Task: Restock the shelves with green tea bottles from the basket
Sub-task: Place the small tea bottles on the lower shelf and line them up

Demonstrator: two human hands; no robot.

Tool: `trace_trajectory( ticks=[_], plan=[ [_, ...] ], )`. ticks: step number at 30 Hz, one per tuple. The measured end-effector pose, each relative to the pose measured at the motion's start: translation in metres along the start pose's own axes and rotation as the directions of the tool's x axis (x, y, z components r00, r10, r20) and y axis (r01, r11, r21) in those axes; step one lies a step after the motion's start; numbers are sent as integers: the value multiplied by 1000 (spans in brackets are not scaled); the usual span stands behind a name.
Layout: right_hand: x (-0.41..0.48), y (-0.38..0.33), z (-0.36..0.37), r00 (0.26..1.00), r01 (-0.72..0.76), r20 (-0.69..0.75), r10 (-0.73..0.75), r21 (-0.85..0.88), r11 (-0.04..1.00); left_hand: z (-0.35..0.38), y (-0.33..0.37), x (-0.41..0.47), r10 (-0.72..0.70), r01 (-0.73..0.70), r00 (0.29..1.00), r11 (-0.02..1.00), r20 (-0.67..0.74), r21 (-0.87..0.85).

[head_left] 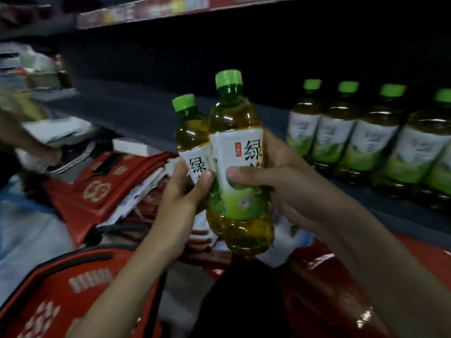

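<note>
Four clear plastic green tea bottles with green caps and white-and-green labels (366, 140) already stand in a row on the right part of the dark grey shelf (136, 113), close together, side by side. So a part of the restocking is done. The left part of the same shelf, beside the row, is bare, and I judge that this free place is where the next bottles should go.

Two more bottles of the same kind are in the air in front of the shelf, upright and touching each other. The right hand (292, 189) is wrapped around the nearer, taller-looking bottle (240, 172), with the thumb across its label. The left hand (180, 198) grips the second bottle (192, 147) at its label with thumb and fingers; this one stands a little behind and to the left of the first. Both hands are closed on their bottles, not released.

The red plastic shopping basket with a dark handle (80, 272) is low at the left, near the left forearm. How many bottles remain inside it cannot be told, because its inside is hidden and the picture is blurred there. Red packages and white boxes lie below the shelf, not part of this job.

What is left, in my judgement: to set these two bottles next to the row, then to go back to the basket for any others.
</note>
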State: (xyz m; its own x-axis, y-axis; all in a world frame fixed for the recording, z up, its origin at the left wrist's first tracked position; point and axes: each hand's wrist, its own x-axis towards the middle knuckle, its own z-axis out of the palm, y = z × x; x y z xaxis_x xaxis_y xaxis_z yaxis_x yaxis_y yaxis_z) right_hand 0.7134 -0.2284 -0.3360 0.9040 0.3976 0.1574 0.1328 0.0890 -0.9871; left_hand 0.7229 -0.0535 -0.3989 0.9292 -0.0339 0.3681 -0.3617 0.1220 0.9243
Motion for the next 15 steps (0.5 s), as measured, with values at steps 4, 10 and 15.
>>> trace_trajectory(
  ticks=[4, 10, 15],
  plan=[
    [-36, -1, -69, 950, 146, -270, -156, -56, 988, 76, -11, 41, 16, -10, 986, 999, 165, -33],
    [-88, 17, -133, 752, 205, -607, -256, -154, 967, 181, -31, 65, 55, -20, 957, 992, 286, -123],
    [-117, 19, -162, 570, 223, -756, -320, -232, 947, 237, -44, 65, 136, -61, 922, 975, 363, -212]
  ],
)
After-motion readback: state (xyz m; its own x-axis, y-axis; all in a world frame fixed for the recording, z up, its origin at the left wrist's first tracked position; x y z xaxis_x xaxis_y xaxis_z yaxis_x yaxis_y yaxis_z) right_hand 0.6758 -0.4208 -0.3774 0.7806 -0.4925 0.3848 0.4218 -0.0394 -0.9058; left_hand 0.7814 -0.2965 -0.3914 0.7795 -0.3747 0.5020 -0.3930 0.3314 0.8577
